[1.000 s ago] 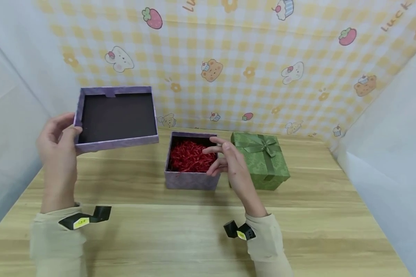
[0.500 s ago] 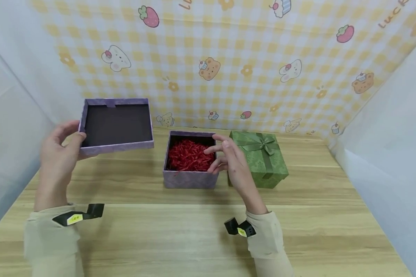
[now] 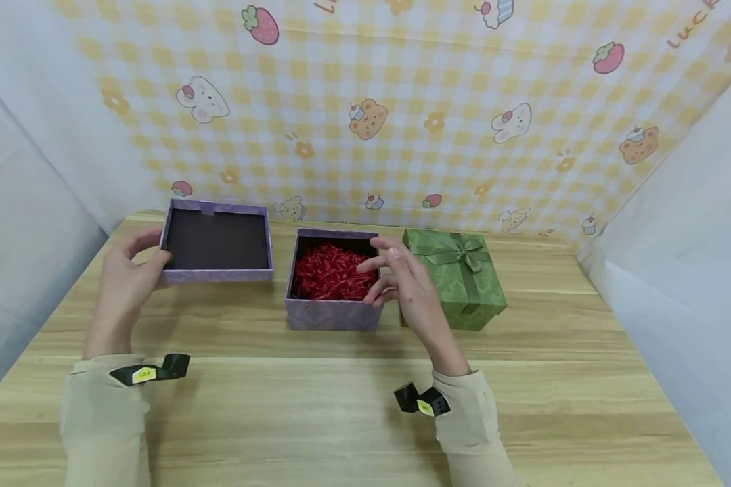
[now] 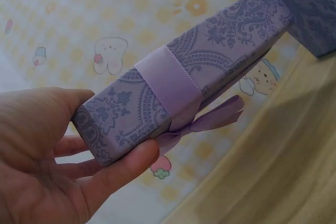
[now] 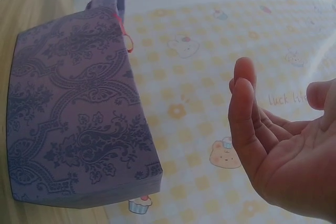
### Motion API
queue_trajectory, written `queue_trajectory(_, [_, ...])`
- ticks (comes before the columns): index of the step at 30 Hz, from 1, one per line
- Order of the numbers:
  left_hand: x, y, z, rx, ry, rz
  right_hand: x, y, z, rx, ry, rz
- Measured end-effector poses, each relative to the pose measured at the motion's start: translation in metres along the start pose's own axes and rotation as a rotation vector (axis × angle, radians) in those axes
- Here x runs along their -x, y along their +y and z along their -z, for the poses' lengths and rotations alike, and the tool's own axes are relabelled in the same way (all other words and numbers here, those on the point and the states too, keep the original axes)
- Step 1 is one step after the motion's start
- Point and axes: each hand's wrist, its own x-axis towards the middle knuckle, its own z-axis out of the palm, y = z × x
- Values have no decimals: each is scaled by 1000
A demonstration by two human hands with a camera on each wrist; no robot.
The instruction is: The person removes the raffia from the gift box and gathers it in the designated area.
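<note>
My left hand (image 3: 124, 281) grips the purple patterned box lid (image 3: 219, 240) at its left end, thumb on the near side. The lid's dark inside faces up and toward me. Seen in the left wrist view, a lilac ribbon bow (image 4: 215, 121) hangs from the lid's outer face. To its right stands the purple box (image 3: 331, 316), lidless, filled with red shredded paper (image 3: 331, 270). Over that box's right edge hovers my right hand (image 3: 411, 291), fingers loosely bent and holding nothing. The right wrist view shows this hand (image 5: 294, 161) apart from the box wall (image 5: 79, 108).
A green gift box (image 3: 457, 270) with a green ribbon bow stands right of the purple box, partly behind my right hand. Behind everything hangs a yellow checked cloth (image 3: 438, 149). White sheets (image 3: 676, 270) flank the wooden table (image 3: 317, 412).
My left hand has lowered the lid toward the table and moved it slightly right, tipping its opening further upward. The right hand has stayed almost still over the purple box.
</note>
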Motion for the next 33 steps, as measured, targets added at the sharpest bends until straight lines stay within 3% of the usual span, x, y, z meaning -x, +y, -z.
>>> queue_trajectory(4, [-5, -11, 0, 64, 18, 14, 0, 0, 0, -3, -1, -5])
queue_trajectory(8, [-8, -20, 0, 7, 11, 24, 0, -1, 0, -8, -5, -15])
queue_trajectory(11, [-8, -23, 1, -137, -25, 20, 0, -1, -1, -9, -11, -18])
queue_trajectory(15, [-6, -25, 2, -259, -86, 0, -1, -1, -2, -3, -13, -19])
queue_trajectory(22, [-6, -29, 2, -379, -116, -49, -2, 0, -3, -6, -37, -30])
queue_trajectory(27, [-13, -42, 9, -324, -192, -4, -2, 2, -4, -3, -49, -37])
queue_trajectory(29, [-14, -46, 12, -285, -237, 49, -2, 2, -4, -1, -48, -42])
queue_trajectory(33, [-10, -38, 11, -282, -330, 107, -1, 3, -5, 0, -40, -51])
